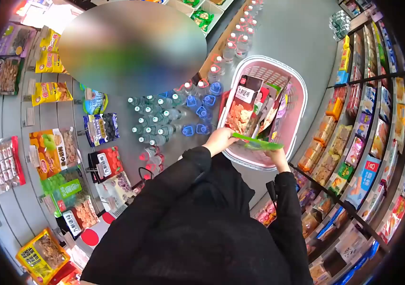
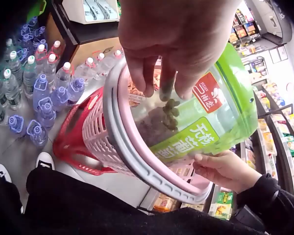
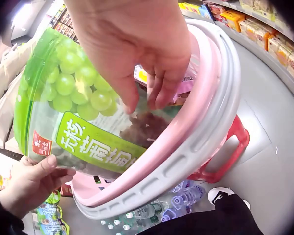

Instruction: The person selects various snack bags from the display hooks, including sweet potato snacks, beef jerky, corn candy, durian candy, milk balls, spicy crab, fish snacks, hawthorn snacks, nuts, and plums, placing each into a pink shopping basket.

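A green, partly see-through grape bag (image 1: 258, 144) (image 2: 186, 117) (image 3: 83, 105) lies across the near side of the basket's opening. My left hand (image 1: 219, 141) (image 2: 179, 34) (image 3: 34, 182) pinches one side edge, thumb on the printed face in the right wrist view. My right hand (image 1: 277, 158) (image 2: 228, 170) (image 3: 137, 44) pinches the opposite edge between thumb and fingers. Dark pieces show through the bag's clear part. The pink basket (image 1: 299, 107) holds several packets, among them a black and red one (image 1: 242, 107) standing at its left side.
Beneath the basket is a red frame (image 2: 71, 142). Clear bottles (image 1: 157, 118) and blue-tinted bottles (image 1: 204, 111) stand on the floor to the left. Snack bags hang at the far left (image 1: 50, 149). Stocked shelves (image 1: 354, 128) line the right. Grey floor (image 1: 285, 33) lies beyond the basket.
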The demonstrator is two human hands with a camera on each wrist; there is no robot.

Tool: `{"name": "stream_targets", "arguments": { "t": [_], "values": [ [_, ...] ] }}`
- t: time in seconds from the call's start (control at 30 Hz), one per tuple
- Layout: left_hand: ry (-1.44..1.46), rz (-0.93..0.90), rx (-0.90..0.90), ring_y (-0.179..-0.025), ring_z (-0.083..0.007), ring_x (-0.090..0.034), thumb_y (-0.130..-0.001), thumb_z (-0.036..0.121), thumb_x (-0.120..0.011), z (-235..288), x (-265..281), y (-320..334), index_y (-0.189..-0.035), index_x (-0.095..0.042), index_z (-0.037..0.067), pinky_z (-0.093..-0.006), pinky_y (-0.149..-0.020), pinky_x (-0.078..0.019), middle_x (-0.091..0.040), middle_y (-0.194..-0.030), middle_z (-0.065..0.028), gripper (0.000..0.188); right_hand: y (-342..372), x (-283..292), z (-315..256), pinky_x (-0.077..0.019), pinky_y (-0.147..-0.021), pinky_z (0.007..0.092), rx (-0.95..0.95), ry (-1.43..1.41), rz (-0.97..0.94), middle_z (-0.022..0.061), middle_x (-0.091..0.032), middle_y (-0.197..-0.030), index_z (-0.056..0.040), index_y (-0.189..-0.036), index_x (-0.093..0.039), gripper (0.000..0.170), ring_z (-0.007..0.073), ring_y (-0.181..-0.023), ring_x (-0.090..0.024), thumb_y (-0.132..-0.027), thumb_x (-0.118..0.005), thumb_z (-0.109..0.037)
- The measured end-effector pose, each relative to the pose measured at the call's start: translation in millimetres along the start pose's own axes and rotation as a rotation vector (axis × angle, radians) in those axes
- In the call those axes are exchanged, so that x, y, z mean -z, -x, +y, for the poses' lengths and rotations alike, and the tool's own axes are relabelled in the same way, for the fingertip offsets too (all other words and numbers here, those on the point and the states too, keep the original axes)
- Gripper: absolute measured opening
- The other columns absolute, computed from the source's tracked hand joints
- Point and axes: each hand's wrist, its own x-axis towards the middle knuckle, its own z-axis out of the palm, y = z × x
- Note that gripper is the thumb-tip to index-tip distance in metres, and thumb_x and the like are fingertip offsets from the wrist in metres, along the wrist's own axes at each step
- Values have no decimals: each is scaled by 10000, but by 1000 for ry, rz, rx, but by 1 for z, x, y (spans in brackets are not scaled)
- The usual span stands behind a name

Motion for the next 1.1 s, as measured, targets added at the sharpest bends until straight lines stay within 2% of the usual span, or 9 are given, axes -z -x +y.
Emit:
{"name": "stream_targets", "arguments": {
  "t": [0.07,0.17,0.23,0.4,0.43,0.53,0.73,0.97,1.1],
  "values": [
    [-16,-3,21,-704,-238,-574,-731,152,-591,-2,-3,0,-902,-609,64,-303,-639,-431,-594,-770,-131,193,0,1,11,-420,-610,228,18,-94,-32,32,-583,-782,13,-940,-572,268,100,-701,-522,-673,-592,17],
    [20,39,-207,-757,-238,-570,-708,97,-594,-12,-6,0,-981,-563,38,-302,-673,-434,-585,-845,-137,281,18,1,-17,-429,-691,238,43,66,-26,58,-584,-855,6,-1016,-544,358,123,-794,-531,-661,-592,10],
    [85,62,-152,-807,-236,-562,-680,42,-591,-8,2,5,-1056,-508,29,-304,-711,-438,-567,-918,-139,386,27,10,-16,-405,-793,279,-37,-66,-75,117,-493,-1103,7,-1146,-430,488,190,-1006,-469,-671,-533,42],
    [74,165,-237,-809,-252,-558,-665,84,-592,-15,37,35,-1049,-502,36,-329,-706,-445,-561,-908,-151,397,55,32,-48,-408,-800,287,-13,138,99,116,-477,-1127,11,-1124,-447,464,191,-1019,-463,-665,-499,53],
    [21,210,-263,-810,-260,-557,-670,101,-590,-19,47,47,-1036,-508,40,-335,-701,-444,-563,-896,-152,380,50,40,-44,-398,-814,283,149,248,56,119,-466,-1143,11,-1136,-435,453,194,-1024,-461,-687,-487,51],
    [107,143,-105,-839,-273,-549,-695,152,-584,-22,94,99,-1022,-509,38,-343,-714,-432,-565,-894,-147,354,50,13,-98,-381,-830,268,222,176,20,121,-453,-1154,10,-1152,-414,422,178,-1040,-447,-734,-473,36],
    [177,554,20,-790,-193,-565,-750,188,-569,-71,157,235,-1038,-500,45,-309,-675,-453,-568,-905,-106,328,28,-122,-219,-385,-795,246,490,242,-257,81,-508,-1048,6,-1101,-453,325,138,-917,-487,-778,-488,8],
    [465,1434,61,-825,-113,-550,-815,53,-487,-94,173,407,-1024,-490,12,-245,-712,-438,-571,-917,-62,213,52,-320,-325,-428,-705,244,690,362,-777,70,-540,-997,-28,-1081,-476,326,121,-816,-528,-760,-513,15],
    [449,1608,241,-781,-143,-573,-813,75,-486,-87,160,471,-979,-518,6,-247,-692,-439,-591,-845,-86,183,77,-417,-356,-429,-699,240,821,486,-1001,67,-539,-1000,-25,-1079,-477,336,115,-808,-528,-748,-526,9]
  ]
}}
